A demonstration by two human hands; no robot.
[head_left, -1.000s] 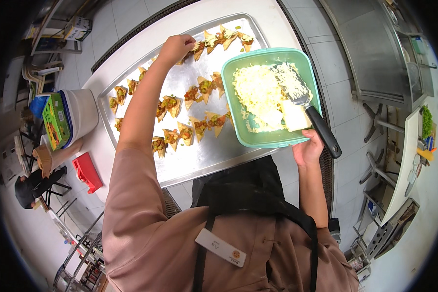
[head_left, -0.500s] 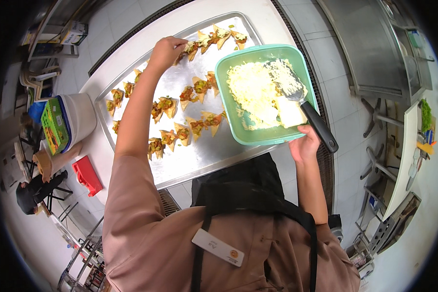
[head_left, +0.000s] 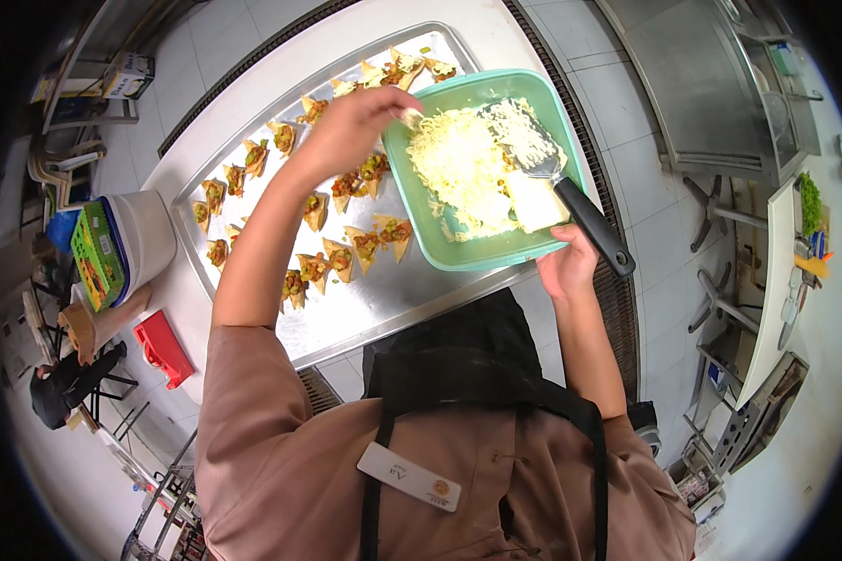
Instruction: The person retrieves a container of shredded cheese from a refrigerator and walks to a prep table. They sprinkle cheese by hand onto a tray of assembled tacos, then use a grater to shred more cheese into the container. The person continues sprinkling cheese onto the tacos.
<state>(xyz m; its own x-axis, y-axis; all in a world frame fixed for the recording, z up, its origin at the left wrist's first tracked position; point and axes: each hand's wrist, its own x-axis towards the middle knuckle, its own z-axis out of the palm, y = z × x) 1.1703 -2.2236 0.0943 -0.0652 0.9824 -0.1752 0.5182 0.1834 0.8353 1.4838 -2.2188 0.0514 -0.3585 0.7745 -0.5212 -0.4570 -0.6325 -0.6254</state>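
Observation:
My right hand (head_left: 569, 262) grips the near rim of a pale green plastic container (head_left: 458, 260), held tilted over the right part of a metal tray (head_left: 384, 323). Inside lie a heap of grated cheese (head_left: 454, 168), a pale block of cheese (head_left: 536, 204), and a flat tool with a black handle (head_left: 594, 229), its head coated in shreds. At the container's left rim is my left hand (head_left: 370, 122), fingers curled together, with pale bits at the fingertips. Rows of folded pastry pieces with chopped filling (head_left: 365, 245) stand on the tray; the farthest ones carry pale shreds on top.
A red plastic object (head_left: 164, 349) lies at the table's left edge, near a white tub (head_left: 142, 238) and a green box (head_left: 103, 252). A steel cabinet (head_left: 688, 84) stands at the right beyond the tiled floor. Far left, another person (head_left: 61, 388) is partly visible.
My left hand has moved right and nearer, from the far row of pastries to the container's left rim. The container has shifted slightly left in view.

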